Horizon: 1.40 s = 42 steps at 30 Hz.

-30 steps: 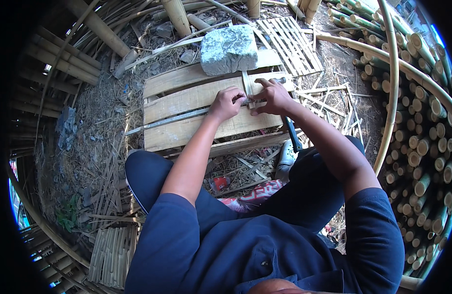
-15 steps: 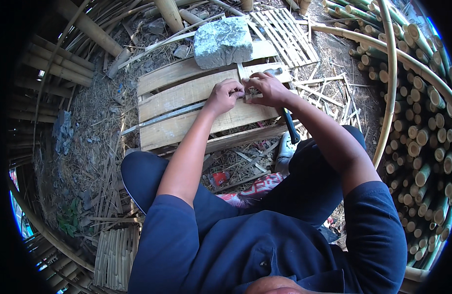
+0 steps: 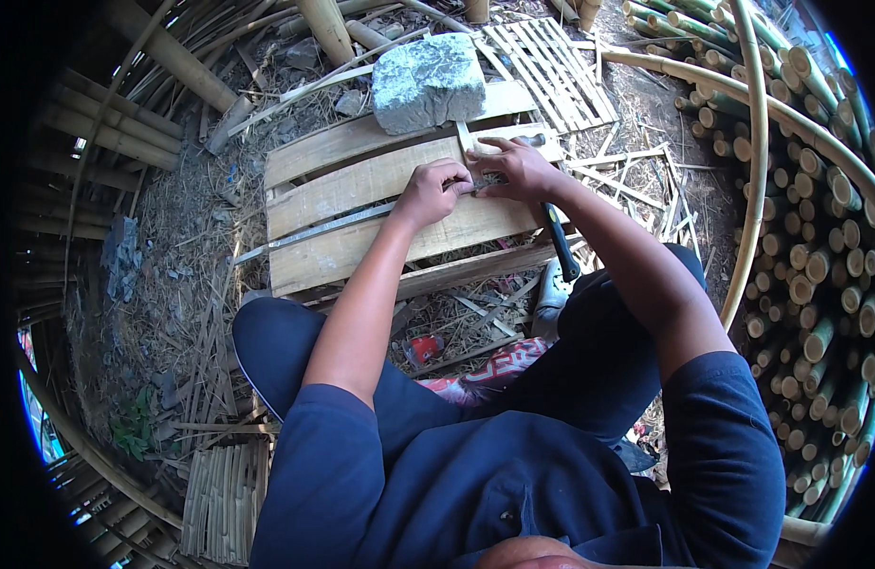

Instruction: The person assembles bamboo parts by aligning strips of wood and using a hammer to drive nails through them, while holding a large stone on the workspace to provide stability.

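Both of my hands meet over a low table of pale wooden planks (image 3: 342,194). My left hand (image 3: 435,192) is closed in a pinch near the table's middle; whatever sits between its fingertips is too small to make out. Just to its right, my right hand (image 3: 516,171) curls its thumb and fingers around the near end of a thin bamboo strip (image 3: 464,136). That strip runs away from me toward a rough grey stone block (image 3: 428,83) resting on the far planks. Under my right wrist lies a tool with a black handle (image 3: 561,248), apparently a hammer, its handle jutting over the near edge.
A slatted bamboo panel (image 3: 554,71) lies beyond the table at right, with loose strips (image 3: 636,180) beside it. Cut bamboo poles (image 3: 807,256) are stacked along the right. A bundle of split bamboo (image 3: 224,498) sits at lower left. A long flat strip (image 3: 314,230) lies across the planks.
My right hand's fingers have shifted slightly along the bamboo strip. My left hand stays pinched in nearly the same place.
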Motion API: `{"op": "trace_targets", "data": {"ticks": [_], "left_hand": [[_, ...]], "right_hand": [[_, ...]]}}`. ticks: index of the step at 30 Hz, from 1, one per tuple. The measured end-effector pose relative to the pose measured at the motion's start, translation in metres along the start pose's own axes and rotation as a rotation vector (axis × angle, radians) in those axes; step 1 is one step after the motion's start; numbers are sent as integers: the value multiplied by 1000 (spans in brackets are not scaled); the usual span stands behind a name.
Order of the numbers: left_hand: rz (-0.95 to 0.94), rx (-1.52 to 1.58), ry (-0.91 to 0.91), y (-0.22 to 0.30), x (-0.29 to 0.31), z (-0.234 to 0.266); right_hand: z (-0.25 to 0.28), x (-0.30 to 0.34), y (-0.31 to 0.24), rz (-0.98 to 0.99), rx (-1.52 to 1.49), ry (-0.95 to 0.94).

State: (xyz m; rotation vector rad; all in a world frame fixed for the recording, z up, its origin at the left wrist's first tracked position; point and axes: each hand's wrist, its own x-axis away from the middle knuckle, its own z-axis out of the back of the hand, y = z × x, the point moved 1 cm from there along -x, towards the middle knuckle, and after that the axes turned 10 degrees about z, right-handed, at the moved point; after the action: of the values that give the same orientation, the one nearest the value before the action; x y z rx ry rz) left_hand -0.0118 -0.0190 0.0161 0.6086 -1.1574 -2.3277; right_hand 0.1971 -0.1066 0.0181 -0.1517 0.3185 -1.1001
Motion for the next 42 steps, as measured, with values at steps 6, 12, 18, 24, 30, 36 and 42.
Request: {"op": "trace_targets", "data": {"ticks": [6,12,18,24,30,36,42], "left_hand": [[15,25,42,-4,-2,-2],[77,32,31,-4,-6,-6],[130,83,-29,-7,-7,-4],[108,68,-10,-9,-8,-6],[297,133,-24,-8,-7,-3],[273,206,44,-20,-12,-12],[171,319,108,-29,-12,-13]], "right_hand": [[2,0,1,-17,-20,-9],[-1,-2,6,3,-32,-40],[8,-7,9,6,-131,45],[8,-13,3,-13,-256,12],[2,-15,0,-203,-393,41],[-13,-8,10,-426,-768,131],[-10,-18,-4,-426,-775,168]]}}
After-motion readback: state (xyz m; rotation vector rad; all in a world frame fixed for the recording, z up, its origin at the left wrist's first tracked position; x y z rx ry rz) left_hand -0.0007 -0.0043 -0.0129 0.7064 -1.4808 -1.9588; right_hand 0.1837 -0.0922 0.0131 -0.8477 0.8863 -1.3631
